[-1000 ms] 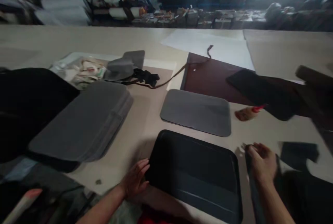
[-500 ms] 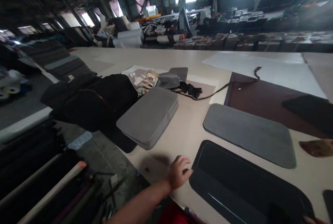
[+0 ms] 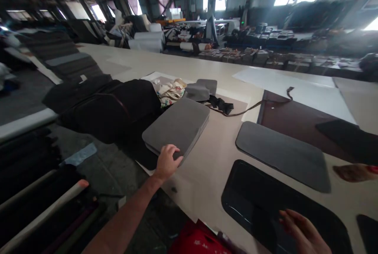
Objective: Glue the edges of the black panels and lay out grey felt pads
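Observation:
My left hand (image 3: 167,162) reaches out to the near corner of a stack of grey foam pads (image 3: 180,126) and its fingers curl over the edge of the top pad. My right hand (image 3: 304,233) rests with spread fingers on a black rounded panel (image 3: 254,199) at the near edge of the table. A single grey pad (image 3: 283,154) lies flat just beyond the black panel.
The long beige table (image 3: 206,159) also bears black fabric bundles (image 3: 112,106), a bag of small items (image 3: 171,90), a black strap (image 3: 221,105), a brown sheet (image 3: 295,118) and white paper (image 3: 298,90). Rolls (image 3: 44,214) lie on the floor at left.
My left hand moved from the black panel's left edge to the grey pad stack. My right hand came back into view on the black panel. The view swung left.

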Action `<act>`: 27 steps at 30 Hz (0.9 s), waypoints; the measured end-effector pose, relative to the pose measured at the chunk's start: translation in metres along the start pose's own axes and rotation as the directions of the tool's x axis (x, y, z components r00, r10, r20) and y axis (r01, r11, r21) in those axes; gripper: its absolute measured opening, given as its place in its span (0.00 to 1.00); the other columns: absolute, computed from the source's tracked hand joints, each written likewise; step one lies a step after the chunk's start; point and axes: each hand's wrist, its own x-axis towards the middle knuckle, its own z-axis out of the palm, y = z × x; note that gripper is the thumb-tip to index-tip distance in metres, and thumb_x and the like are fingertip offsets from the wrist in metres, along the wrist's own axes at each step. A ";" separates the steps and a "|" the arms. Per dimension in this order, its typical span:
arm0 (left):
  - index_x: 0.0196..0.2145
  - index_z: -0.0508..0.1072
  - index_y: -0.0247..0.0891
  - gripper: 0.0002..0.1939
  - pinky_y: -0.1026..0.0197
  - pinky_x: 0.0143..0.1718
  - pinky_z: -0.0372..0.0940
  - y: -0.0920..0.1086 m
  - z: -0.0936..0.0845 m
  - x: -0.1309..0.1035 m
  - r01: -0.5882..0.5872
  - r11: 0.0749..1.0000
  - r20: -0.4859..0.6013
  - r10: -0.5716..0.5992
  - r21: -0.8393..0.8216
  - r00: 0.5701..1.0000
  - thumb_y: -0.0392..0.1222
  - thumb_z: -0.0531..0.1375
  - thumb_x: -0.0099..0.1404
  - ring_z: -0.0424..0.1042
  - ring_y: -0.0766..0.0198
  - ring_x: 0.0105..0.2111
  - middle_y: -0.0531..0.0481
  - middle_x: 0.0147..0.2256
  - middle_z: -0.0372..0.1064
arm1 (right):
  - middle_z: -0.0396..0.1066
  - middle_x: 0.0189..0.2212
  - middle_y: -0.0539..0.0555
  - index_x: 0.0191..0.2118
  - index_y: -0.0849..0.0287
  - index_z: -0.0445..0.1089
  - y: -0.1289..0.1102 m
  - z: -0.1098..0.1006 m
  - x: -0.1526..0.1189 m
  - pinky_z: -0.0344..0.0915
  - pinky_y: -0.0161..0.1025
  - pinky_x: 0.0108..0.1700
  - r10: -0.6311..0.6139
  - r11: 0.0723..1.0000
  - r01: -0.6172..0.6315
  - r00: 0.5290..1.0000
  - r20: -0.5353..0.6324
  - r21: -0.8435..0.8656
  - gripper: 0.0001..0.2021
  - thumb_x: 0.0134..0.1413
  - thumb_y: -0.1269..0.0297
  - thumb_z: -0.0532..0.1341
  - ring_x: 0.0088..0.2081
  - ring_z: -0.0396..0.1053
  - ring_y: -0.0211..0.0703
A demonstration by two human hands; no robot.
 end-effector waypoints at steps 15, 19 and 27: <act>0.32 0.73 0.40 0.05 0.48 0.51 0.63 0.002 0.001 -0.002 -0.015 0.999 0.006 0.016 -0.048 1.000 0.38 0.66 0.58 0.66 0.52 0.47 0.45 0.43 0.69 | 0.79 0.39 0.58 0.39 0.57 0.77 0.005 0.024 -0.018 0.75 0.38 0.36 -0.053 0.996 0.047 0.995 0.083 0.074 0.34 0.27 0.36 0.70 0.39 0.77 0.55; 0.26 0.74 0.41 0.03 0.48 0.54 0.60 0.006 -0.005 0.001 0.090 0.973 0.031 -0.085 -0.213 0.996 0.38 0.64 0.57 0.65 0.52 0.47 0.46 0.41 0.69 | 0.79 0.40 0.57 0.40 0.59 0.76 0.009 0.026 -0.019 0.74 0.37 0.38 -0.030 0.996 0.022 0.994 0.102 0.085 0.34 0.30 0.37 0.70 0.40 0.77 0.54; 0.27 0.70 0.41 0.09 0.53 0.46 0.63 -0.004 -0.006 0.009 0.270 0.830 0.018 -0.300 -0.489 0.954 0.48 0.60 0.59 0.69 0.57 0.40 0.49 0.35 0.72 | 0.79 0.39 0.56 0.40 0.58 0.75 0.005 0.040 -0.022 0.72 0.36 0.42 0.000 0.994 -0.020 0.984 0.177 0.112 0.35 0.29 0.36 0.70 0.42 0.76 0.53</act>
